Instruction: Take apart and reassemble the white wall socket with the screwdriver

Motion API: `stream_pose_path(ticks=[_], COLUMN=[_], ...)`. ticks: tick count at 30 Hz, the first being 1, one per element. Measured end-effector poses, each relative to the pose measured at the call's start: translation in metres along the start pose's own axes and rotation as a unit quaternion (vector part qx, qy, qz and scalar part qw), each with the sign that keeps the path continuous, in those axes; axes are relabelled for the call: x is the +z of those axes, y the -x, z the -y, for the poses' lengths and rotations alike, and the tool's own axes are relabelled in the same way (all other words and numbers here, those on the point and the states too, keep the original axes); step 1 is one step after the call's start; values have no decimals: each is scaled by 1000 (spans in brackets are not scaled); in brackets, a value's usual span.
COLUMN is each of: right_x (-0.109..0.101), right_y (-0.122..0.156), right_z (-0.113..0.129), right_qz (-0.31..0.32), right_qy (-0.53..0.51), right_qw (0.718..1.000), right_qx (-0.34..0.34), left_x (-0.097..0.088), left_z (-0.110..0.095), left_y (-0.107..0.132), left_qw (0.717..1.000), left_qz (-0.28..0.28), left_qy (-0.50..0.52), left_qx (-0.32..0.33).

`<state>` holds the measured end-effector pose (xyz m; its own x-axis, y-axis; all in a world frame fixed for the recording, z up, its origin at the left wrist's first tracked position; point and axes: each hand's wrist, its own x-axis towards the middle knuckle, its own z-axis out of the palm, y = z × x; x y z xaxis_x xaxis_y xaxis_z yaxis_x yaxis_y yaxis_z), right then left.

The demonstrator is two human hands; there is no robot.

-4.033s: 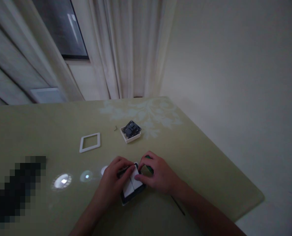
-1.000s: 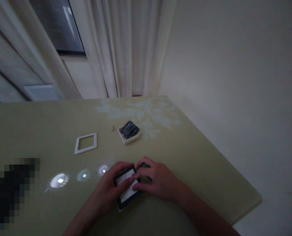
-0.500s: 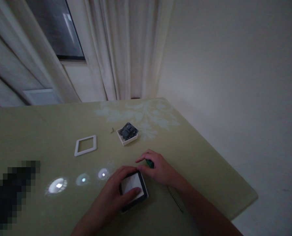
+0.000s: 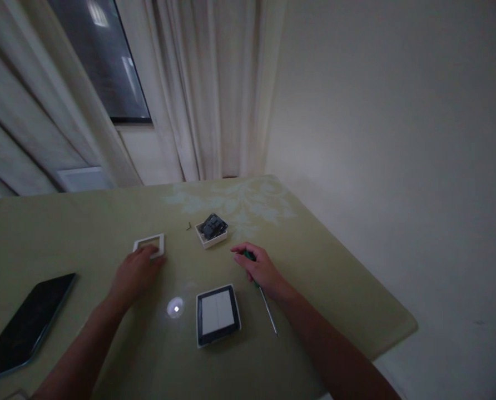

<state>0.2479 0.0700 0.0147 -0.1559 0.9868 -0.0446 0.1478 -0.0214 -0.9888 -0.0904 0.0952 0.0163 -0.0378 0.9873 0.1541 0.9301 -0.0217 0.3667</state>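
Note:
My left hand [image 4: 134, 273] reaches out to a white square frame [image 4: 149, 244]; its fingertips lie on the frame's near edge, fingers fairly flat. My right hand [image 4: 259, 268] is curled round the green handle of a screwdriver [image 4: 268, 314], whose thin shaft runs back along my wrist on the table. Between my hands a switch plate [image 4: 217, 315], with a dark rim and two white rockers, lies flat on the table with neither hand on it.
A green table [image 4: 335, 289] with a pale floral print ends at the right and at the near right corner. A white switch base with dark inner parts [image 4: 211, 230] and a small screw [image 4: 188, 225] lie further back. A dark phone [image 4: 26, 325] lies at the left. Curtains hang behind.
Both hands have let go of the switch plate, which now lies alone. My left hand moved away to the left onto the white frame. My right hand drew back to the right with the screwdriver.

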Motion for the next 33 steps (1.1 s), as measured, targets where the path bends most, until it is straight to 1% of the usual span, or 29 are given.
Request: stream_pose_path(ticks=[2, 4, 7, 8, 9, 11, 13, 15, 17, 18, 19, 21, 22, 23, 25, 27, 28, 30, 32, 33], right_x=[-1, -1, 1, 2, 2, 2, 1, 2, 4, 6, 9, 12, 13, 13, 10, 7, 6, 5, 4, 4], right_y=[-2, -2, 0, 0, 1, 4, 8, 15, 23, 27, 31, 36, 38, 39, 41, 42, 43, 45, 45, 44], right_z=[0, 2, 4, 5, 6, 10, 16, 24, 32, 35, 37, 40, 40, 40, 40, 41, 42, 43, 44, 43], right_qz=[-9, -15, -15, -11, -5, 16, 54, 101, 131, 134, 135, 138, 142, 148, 166, 187, 196, 202, 204, 198], right_qy=[-9, -18, -31, -35, -38, -42, -41, -38, -32, -29, -22, -9, -5, -9, -35, -61, -68, -63, -38, -12], right_qw=[1000, 1000, 999, 999, 999, 999, 998, 994, 991, 989, 986, 978, 976, 977, 982, 980, 978, 977, 977, 979], right_qx=[-3, -6, -9, -7, -5, 0, 2, -3, -27, -55, -98, -157, -166, -152, -87, -15, 9, 34, 45, 36], left_x=[-3, 0, 10, 13, 16, 19, 18, 16, 13, 13, 13, 16, 17, 19, 22, 24, 25, 25, 23, 23], left_z=[3, -5, -29, -38, -47, -62, -74, -84, -91, -94, -95, -96, -94, -92, -87, -81, -79, -74, -71, -70], left_y=[7, 21, 48, 57, 65, 82, 94, 102, 107, 109, 110, 112, 113, 115, 118, 120, 120, 119, 118, 118], left_qw=[1000, 999, 997, 996, 993, 974, 947, 919, 899, 893, 889, 884, 882, 880, 883, 902, 914, 933, 943, 946], left_qz=[15, 22, 29, 23, -7, -52, -80, -100, -113, -115, -114, -117, -125, -137, -173, -191, -182, -129, -66, -42], left_qy=[-22, -38, -31, -19, 15, 96, 130, 118, 95, 86, 79, 72, 72, 73, 72, 74, 80, 101, 126, 136], left_qx=[0, 11, 60, 84, 120, 199, 283, 362, 412, 426, 436, 446, 448, 449, 430, 380, 354, 320, 300, 290])
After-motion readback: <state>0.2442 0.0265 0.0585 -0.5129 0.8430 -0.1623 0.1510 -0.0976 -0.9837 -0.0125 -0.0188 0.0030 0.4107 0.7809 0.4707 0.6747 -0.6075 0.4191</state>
